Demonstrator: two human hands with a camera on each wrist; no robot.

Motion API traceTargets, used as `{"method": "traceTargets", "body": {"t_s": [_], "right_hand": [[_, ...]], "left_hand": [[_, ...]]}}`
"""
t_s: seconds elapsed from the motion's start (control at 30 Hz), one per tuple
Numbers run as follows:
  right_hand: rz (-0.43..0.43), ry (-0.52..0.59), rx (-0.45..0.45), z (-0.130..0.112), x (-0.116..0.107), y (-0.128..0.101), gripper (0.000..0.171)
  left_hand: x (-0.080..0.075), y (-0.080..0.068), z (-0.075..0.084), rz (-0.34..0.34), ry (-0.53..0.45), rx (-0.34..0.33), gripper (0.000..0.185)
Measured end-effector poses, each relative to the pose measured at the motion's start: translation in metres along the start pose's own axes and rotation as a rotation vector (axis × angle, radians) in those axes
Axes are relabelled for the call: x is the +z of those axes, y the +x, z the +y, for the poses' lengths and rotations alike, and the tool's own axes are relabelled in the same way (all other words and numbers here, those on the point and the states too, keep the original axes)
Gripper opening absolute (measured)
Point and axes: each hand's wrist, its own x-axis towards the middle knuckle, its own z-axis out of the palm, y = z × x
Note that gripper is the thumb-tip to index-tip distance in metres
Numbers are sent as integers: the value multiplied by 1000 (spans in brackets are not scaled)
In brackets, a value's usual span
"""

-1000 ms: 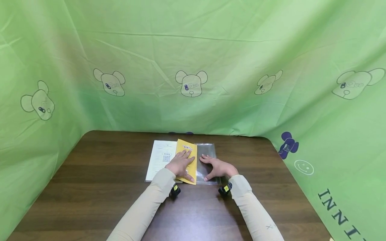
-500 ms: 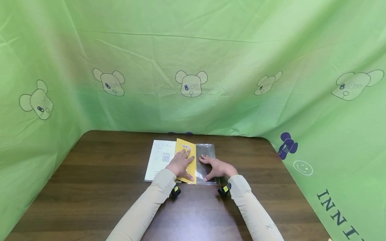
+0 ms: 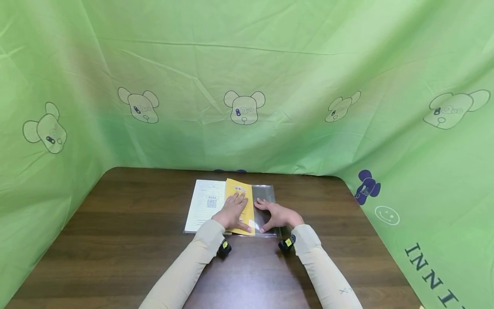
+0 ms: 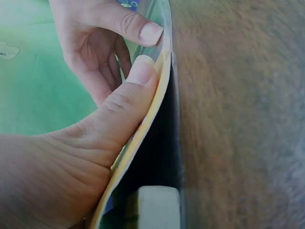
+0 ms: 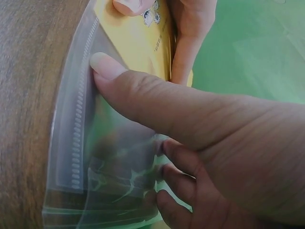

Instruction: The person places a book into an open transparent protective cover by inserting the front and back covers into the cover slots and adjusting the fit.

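An open booklet lies near the table's far middle, its white page [image 3: 206, 204] flat on the left. Its yellow cover [image 3: 241, 191] stands tilted up, and my left hand [image 3: 231, 212] rests on it with straight fingers. A clear plastic sleeve [image 3: 267, 195] lies to the right, its edge meeting the cover. My right hand [image 3: 277, 216] lies spread on the plastic. The right wrist view shows the right thumb [image 5: 109, 67] pressing the sleeve's ribbed edge [image 5: 78, 143] beside the yellow cover [image 5: 138, 43]. In the left wrist view my left thumb [image 4: 138, 76] lies along the cover's edge [image 4: 143, 133].
The dark wooden table [image 3: 135, 240] has bare surface on both sides and in front of the booklet. A green curtain [image 3: 247, 64] printed with bears encloses the table at the back and both sides. Small black cameras [image 3: 224, 247] sit on the wrists.
My left hand and the yellow cover have shifted slightly right, toward the plastic sleeve. The right hand stays in place on the plastic.
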Motion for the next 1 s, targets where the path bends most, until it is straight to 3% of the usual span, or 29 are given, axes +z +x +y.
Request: {"method": "traceTargets", "body": {"t_s": [1.0], "right_hand": [[17,-5,-61,2,0,-5,95]], "left_hand": [[14,4,6,67,-48,30,110]]}}
